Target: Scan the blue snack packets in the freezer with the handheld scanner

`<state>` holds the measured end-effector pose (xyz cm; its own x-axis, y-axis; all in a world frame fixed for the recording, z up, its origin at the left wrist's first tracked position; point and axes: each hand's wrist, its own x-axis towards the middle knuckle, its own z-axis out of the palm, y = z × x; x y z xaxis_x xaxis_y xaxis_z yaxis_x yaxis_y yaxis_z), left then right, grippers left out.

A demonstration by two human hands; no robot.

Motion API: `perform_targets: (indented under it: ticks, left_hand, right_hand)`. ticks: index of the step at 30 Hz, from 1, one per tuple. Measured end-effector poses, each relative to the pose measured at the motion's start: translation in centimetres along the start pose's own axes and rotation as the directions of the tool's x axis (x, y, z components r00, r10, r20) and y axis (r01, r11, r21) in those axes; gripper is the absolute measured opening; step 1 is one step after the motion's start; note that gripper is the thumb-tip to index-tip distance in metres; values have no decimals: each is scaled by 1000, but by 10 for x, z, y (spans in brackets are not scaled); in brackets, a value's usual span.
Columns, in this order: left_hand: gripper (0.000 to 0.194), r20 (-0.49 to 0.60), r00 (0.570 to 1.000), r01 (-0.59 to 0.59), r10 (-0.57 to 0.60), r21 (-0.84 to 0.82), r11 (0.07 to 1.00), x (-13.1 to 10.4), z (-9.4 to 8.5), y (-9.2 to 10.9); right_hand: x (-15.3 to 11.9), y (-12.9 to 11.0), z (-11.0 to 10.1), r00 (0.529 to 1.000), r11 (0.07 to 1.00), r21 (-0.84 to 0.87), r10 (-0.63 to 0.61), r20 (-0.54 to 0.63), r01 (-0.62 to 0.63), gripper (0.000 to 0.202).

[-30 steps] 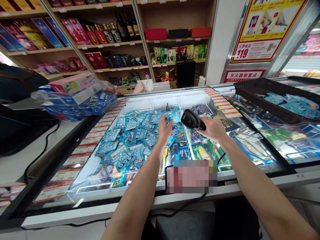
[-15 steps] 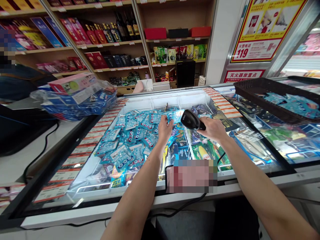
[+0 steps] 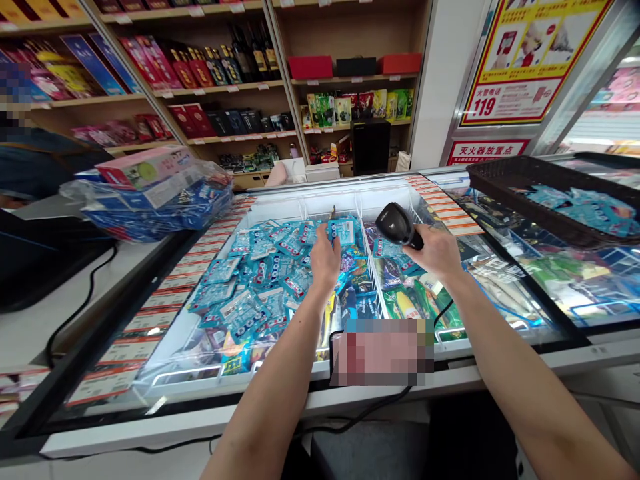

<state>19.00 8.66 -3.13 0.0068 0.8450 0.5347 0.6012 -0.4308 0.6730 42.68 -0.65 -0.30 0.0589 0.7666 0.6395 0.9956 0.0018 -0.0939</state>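
Over the chest freezer (image 3: 175,418), the left hand (image 3: 326,259) has its grip pinched on the left end of a light-blue packet (image 3: 344,231), held above the heap of similar packets (image 3: 270,270). Its face bears a pale printed panel, the text too small to read. Dark round marks with white characters repeat across the heap, likewise illegible at this size. The right hand (image 3: 440,253) has its grip closed round the handle of a black barcode scanner (image 3: 393,223), whose head is near the packet's right edge, apart from it; a faint mark on the head cannot be made out.

Orange-and-white price labels (image 3: 145,321) line the freezer's left side, their figures unreadable. At the front edge stands a device (image 3: 383,353) with its screen pixelated. To the right, a dark basket (image 3: 525,208) holds more light-blue packets (image 3: 595,208).

On the wall, a yellow, red and white poster (image 3: 537,67) reads "火警电话 119" (fire telephone), its smaller lines blurred; the red sign (image 3: 487,151) below says "灭火器放置点" (fire extinguisher point). At left, a pink box (image 3: 147,167) sits on a plastic-wrapped blue bundle (image 3: 155,210). Shelves (image 3: 350,33) behind carry bottles (image 3: 250,57) and boxes, with small white tags along their edges.
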Motion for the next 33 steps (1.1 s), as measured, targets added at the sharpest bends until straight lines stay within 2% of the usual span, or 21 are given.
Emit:
perform_targets:
  ticks: [3, 6, 8, 9, 11, 13, 15, 16, 20, 22, 25, 29, 31, 33]
  left_hand:
    - [57, 6, 998, -58, 58, 183, 981, 1, -4, 2]
    - [65, -37, 995, -79, 97, 341, 937, -2, -10, 8]
    - [59, -12, 989, -129, 145, 385, 914, -4, -13, 12]
    - [54, 38, 981, -189, 189, 388, 902, -5, -14, 14]
    - [45, 194, 935, -350, 297, 365, 863, -6, -12, 16]
    - [39, 358, 850, -499, 386, 315, 807, -7, -8, 15]
    - [34, 442, 792, -567, 421, 277, 776, -7, -3, 12]
    - [32, 448, 788, -570, 422, 273, 775, -7, -1, 11]
    - [30, 373, 833, -520, 408, 277, 808, -6, 1, 9]
    - [33, 357, 831, -526, 426, 258, 811, -6, 0, 13]
    - [38, 422, 770, -592, 479, 191, 783, -9, 2, 20]
    - [40, 596, 625, -674, 504, 87, 734, -16, 9, 25]
    - [38, 624, 603, -675, 496, 68, 734, -18, 11, 26]
    - [35, 603, 631, -660, 489, 85, 746, -18, 11, 26]
  right_hand:
    - [0, 2, -1, 999, 999, -3, 40, 2, -40, 36]
    - [0, 3, -2, 999, 999, 0, 36, 11, -36, 36]
    - [0, 3, -3, 999, 999, 4, 32, 18, -32, 36]
    - [0, 3, -3, 999, 999, 3, 34, 22, -34, 36]
    - [0, 3, -3, 999, 999, -1, 43, 31, -43, 36]
    - [0, 3, -3, 998, 999, -8, 47, 36, -47, 37]
    - [0, 3, -3, 998, 999, -10, 45, 38, -44, 37]
    - [0, 3, -2, 998, 999, -10, 43, 38, -43, 37]
    - [1, 4, -2, 999, 999, -5, 43, 31, -42, 37]
    - [1, 4, -2, 999, 999, -2, 39, 27, -39, 37]
    - [1, 3, -3, 999, 1000, 7, 29, 31, -29, 37]
    - [2, 2, -5, 999, 999, 22, 27, 33, -27, 36]
    - [2, 2, -6, 999, 999, 22, 31, 36, -32, 35]
    - [2, 2, -6, 999, 999, 20, 34, 36, -34, 35]
